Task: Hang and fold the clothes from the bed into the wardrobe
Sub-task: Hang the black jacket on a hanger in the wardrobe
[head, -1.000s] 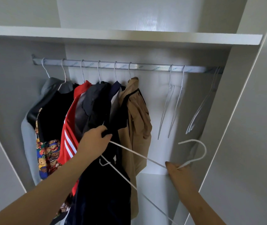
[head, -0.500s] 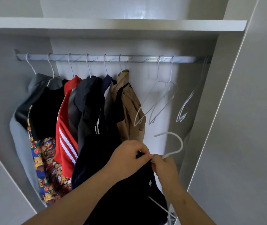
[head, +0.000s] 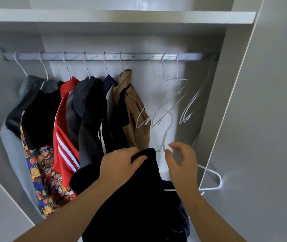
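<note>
A dark navy garment (head: pixel 139 203) hangs in front of me on a white wire hanger (head: pixel 210 179), whose hook (head: pixel 168 130) rises between my hands. My left hand (head: pixel 120 165) grips the garment's top edge at the neck. My right hand (head: pixel 182 161) is beside the hanger's neck with fingers spread, blurred, touching or just off the wire. The wardrobe rail (head: pixel 139 56) runs above, with several hung garments on its left half.
Hung clothes include a bear-print piece (head: pixel 39 168), a red striped jacket (head: pixel 64 137) and a tan shirt (head: pixel 135 116). Several bare white hangers (head: pixel 170 105) hang on the rail's right. A shelf (head: pixel 121 16) sits above; a wardrobe side panel (head: pixel 244 119) stands right.
The hanger went into the garment's neck and both hands came together at its top. My right hand's fingers have since spread apart, and the hook now points up higher.
</note>
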Action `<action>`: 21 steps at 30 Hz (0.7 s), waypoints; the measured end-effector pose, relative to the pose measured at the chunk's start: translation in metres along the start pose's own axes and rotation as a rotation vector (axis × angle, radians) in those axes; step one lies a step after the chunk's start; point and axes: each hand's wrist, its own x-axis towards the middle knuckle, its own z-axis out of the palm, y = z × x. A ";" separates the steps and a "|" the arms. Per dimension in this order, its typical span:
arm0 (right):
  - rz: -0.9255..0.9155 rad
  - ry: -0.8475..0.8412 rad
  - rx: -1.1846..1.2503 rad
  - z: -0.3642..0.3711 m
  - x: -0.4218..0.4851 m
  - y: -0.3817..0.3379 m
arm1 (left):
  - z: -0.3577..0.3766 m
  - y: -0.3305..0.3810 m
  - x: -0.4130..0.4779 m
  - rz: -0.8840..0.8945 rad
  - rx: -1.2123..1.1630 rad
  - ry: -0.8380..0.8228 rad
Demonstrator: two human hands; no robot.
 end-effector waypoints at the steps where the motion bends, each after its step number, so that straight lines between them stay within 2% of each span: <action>1: -0.029 -0.013 0.013 0.001 -0.004 0.001 | -0.001 -0.001 0.001 -0.040 -0.017 0.012; 8: 0.240 -0.652 0.098 0.020 -0.021 0.015 | -0.022 -0.012 0.003 -0.127 -0.149 0.137; 12: 0.328 -0.865 0.103 0.021 -0.022 0.033 | -0.040 -0.028 0.005 -0.159 -0.243 0.251; 17: 0.355 -1.016 -0.231 0.017 -0.024 0.060 | -0.063 -0.058 0.006 -0.163 -0.252 0.353; 21: 0.137 -1.035 -0.658 0.009 -0.020 0.074 | -0.086 -0.086 0.001 -0.156 -0.251 0.355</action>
